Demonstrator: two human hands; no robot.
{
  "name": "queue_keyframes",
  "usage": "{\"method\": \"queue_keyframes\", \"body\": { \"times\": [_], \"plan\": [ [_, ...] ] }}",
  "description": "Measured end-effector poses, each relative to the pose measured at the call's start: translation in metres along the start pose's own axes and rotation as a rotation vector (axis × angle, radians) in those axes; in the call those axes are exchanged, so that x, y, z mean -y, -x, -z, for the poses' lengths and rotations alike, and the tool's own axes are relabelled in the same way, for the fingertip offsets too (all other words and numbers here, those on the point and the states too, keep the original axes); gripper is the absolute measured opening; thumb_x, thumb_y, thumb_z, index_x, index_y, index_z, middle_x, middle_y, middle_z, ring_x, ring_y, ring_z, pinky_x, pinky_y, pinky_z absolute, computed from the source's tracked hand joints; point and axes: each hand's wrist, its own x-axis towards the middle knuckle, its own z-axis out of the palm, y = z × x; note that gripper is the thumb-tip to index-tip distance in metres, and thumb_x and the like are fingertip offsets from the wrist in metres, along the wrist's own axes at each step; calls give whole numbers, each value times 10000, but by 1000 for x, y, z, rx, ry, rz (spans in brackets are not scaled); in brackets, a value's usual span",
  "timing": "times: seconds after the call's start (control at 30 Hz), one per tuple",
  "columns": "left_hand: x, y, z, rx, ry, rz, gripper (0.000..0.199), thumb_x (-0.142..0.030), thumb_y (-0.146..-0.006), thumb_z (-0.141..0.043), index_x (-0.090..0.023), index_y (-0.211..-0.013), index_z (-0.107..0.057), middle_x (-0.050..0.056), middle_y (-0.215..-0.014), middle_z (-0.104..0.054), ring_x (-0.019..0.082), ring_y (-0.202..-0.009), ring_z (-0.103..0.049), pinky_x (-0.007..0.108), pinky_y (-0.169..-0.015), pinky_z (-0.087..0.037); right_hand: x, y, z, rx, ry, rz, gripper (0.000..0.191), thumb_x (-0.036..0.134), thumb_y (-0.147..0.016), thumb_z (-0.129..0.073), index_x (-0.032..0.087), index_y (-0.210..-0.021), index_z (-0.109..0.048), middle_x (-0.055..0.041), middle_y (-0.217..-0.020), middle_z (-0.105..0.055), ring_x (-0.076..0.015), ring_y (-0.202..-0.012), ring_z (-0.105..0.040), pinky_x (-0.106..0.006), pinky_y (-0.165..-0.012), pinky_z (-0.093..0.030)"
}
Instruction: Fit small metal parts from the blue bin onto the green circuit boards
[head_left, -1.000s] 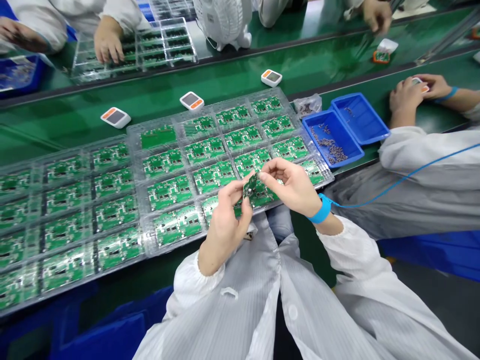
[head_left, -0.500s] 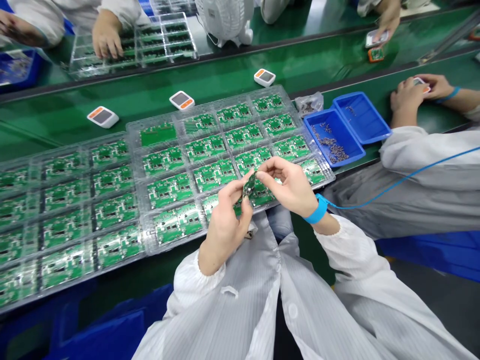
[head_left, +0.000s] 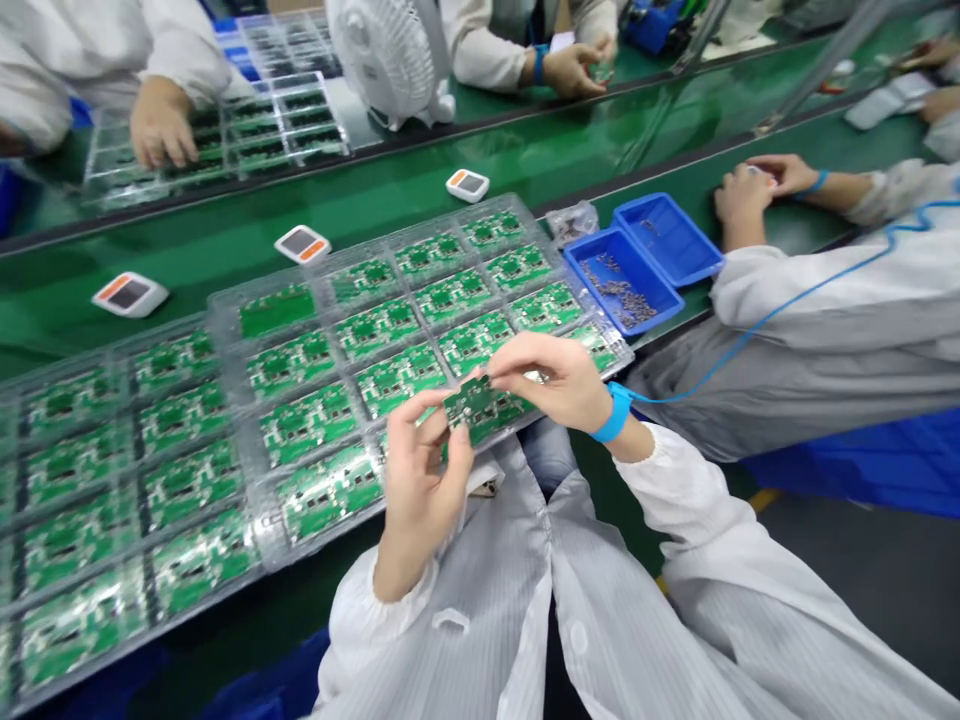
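Left fingers (head_left: 459, 455) pinch the printed circuit board (head_left: 472, 403), its long axis running toward the right fingers (head_left: 525, 352), which pinch its far corner.

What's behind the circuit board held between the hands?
Beyond the circuit board, a plastic tray of green boards shows around its edges; whatever lies directly behind is covered.

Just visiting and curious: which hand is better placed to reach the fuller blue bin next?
Likely the right hand: it is nearer that blue bin, while the left hand supports the circuit board on the side farther from the bin.
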Motion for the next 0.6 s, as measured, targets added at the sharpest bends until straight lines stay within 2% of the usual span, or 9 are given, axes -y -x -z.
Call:
{"method": "queue_keyframes", "body": {
  "times": [0.07, 0.13, 0.23, 0.3, 0.4, 0.43, 0.5, 0.57, 0.6],
  "plan": [
    [-4, -1, 0, -23, -16, 19, 280, -299, -1129, -692, -282, -1369, -550, 16, -1038, -835, 101, -650, -709, 254, -787, -667, -3, 0, 3, 29, 6, 74, 147, 400, -1094, -786, 265, -1075, -842, -46, -1056, -851, -193, -988, -818, -365, -926, -702],
    [-7, -2, 0, -42, -49, 53, 280, -329, -1099, -737, -272, -1325, -581, 6, -987, -818, 87, -587, -643, 219, -683, -617, -5, 1, 6, 44, 5, 101, 163, 401, -1101, -774, 262, -1055, -844, -51, -1045, -860, -207, -999, -822, -396, -964, -694],
    [-11, -2, -3, -76, -111, 113, 316, -383, -1045, -799, -256, -1276, -625, -7, -905, -765, 93, -572, -604, 200, -586, -539, -3, 4, 8, 20, -21, 43, 183, 426, -1101, -770, 264, -1046, -835, -47, -1069, -869, -216, -978, -819, -402, -955, -690],
    [-11, -3, -4, -107, -144, 163, 352, -411, -1010, -829, -249, -1262, -644, -38, -813, -687, 96, -558, -563, 194, -545, -490, 3, 8, 8, 20, -25, 13, 157, 411, -1107, -762, 275, -1060, -826, -37, -1104, -867, -215, -1008, -811, -394, -982, -681],
    [-11, -6, -6, -141, -191, 256, 415, -447, -973, -848, -243, -1278, -653, -99, -676, -516, 88, -502, -443, 182, -480, -381, 9, 10, 17, 92, 8, 39, 174, 413, -1130, -727, 274, -1094, -825, -37, -1159, -851, -205, -1085, -804, -369, -1042, -661],
    [-11, -7, -6, -149, -207, 281, 441, -458, -967, -847, -242, -1298, -654, -110, -655, -479, 88, -495, -416, 180, -468, -349, 9, 8, 25, 103, 26, 41, 193, 433, -1132, -721, 273, -1126, -829, -34, -1167, -848, -200, -1089, -804, -361, -1046, -657],
    [-12, -9, -4, -176, -248, 302, 491, -480, -954, -845, -229, -1335, -663, -117, -640, -439, 90, -498, -391, 184, -466, -326, 0, 0, 55, 23, 85, 15, 245, 480, -1117, -730, 269, -1187, -833, -22, -1151, -849, -189, -1031, -806, -350, -1001, -660],
    [-13, -9, -1, -224, -299, 309, 538, -498, -942, -846, -209, -1363, -679, -103, -659, -469, 93, -520, -405, 191, -482, -343, -19, -12, 105, -200, 199, -52, 280, 477, -1091, -748, 238, -1211, -831, -30, -1128, -853, -183, -950, -790, -350, -926, -658],
    [-15, -9, 1, -257, -325, 313, 563, -508, -935, -848, -201, -1378, -685, -93, -674, -499, 93, -529, -414, 193, -488, -348, -32, -19, 135, -299, 306, -107, 284, 440, -1085, -754, 200, -1220, -827, -59, -1159, -853, -192, -975, -785, -365, -954, -648]
  ]
}}
